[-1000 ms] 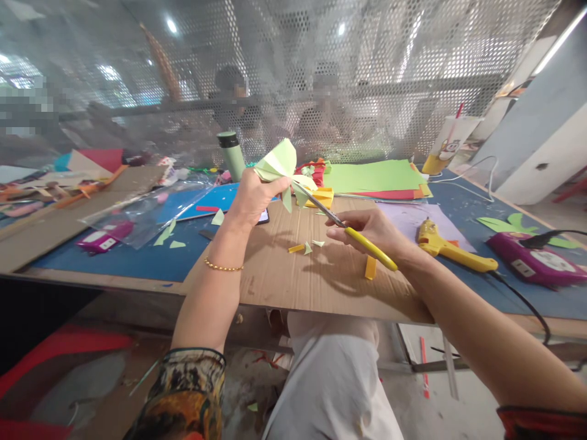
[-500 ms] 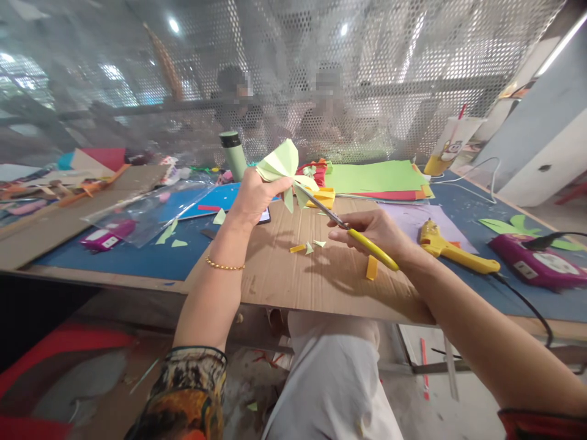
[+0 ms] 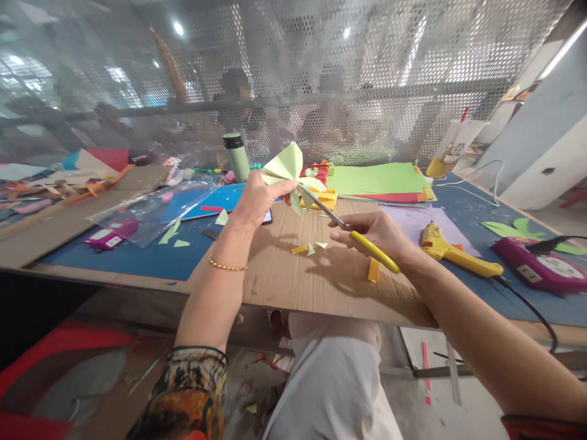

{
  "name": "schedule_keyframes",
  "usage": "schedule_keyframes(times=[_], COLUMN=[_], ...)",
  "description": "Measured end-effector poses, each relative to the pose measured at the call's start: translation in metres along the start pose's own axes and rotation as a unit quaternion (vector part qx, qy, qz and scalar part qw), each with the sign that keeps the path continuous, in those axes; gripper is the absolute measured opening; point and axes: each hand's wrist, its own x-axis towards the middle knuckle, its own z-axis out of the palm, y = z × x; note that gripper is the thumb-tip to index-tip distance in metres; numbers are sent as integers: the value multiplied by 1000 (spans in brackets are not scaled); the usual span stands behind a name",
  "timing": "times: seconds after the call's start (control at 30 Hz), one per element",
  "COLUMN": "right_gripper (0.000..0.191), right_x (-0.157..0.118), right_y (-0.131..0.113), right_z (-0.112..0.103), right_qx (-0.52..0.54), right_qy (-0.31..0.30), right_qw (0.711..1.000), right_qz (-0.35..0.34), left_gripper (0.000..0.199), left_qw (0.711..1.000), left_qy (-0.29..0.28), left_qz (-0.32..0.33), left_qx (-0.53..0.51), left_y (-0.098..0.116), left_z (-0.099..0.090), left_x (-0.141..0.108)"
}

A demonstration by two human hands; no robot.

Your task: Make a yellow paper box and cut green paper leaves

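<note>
Folded pale-green paper fan point(image 3: 287, 170), pinched in left hand point(image 3: 257, 198) above brown cardboard sheet point(image 3: 321, 269); right hand point(image 3: 376, 235), at 4 o'clock, grips yellow-handled scissors point(image 3: 353, 235): best cut in short, steady snips.

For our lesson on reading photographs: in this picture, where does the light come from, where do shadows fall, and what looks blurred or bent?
Head view: round ceiling lamps glare through the perforated screen; the right hand with the scissors casts a soft shadow on the cardboard sheet; the left hand and folded green paper are sharp; people beyond the screen are hazy; table edges bow from the wide lens.
</note>
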Motion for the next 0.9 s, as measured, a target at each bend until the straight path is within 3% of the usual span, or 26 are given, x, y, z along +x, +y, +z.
schedule_keyframes(times=[0.9], right_gripper=[68], right_x=[2], right_y=[5], right_z=[-1], right_qx=[1], right_qy=[12], right_qw=[1000], right_qz=[27], left_gripper=[41], left_qw=[999], left_qy=[-27], left_qz=[-14], left_qx=[-13], left_y=[-15], left_z=[-7], left_x=[7])
